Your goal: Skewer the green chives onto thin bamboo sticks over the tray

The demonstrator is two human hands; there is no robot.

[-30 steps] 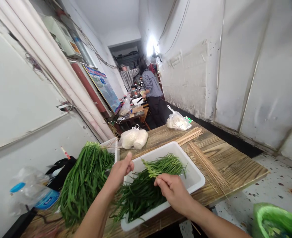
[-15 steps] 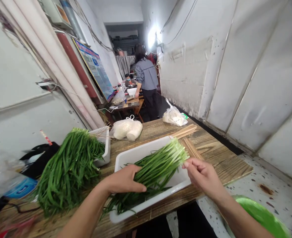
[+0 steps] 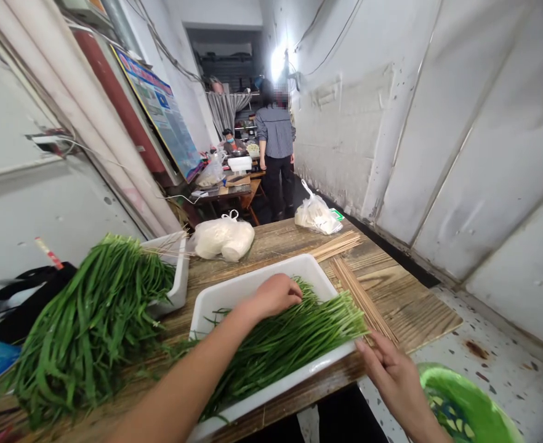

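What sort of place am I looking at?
Probably a narrow food-preparation room: long green leaves lie in a white tray, beside thin wooden sticks on a wooden table.

A far lamp (image 3: 279,64) glares white; the outer edges look stretched.

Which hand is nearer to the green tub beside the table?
The right hand, above and left of the green tub in the picture. The left hand is farther away, over the garlic chives in the white tray.

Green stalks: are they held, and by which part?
Cannot be told: right hand is at the pale ends of the green stalks, left hand over them.
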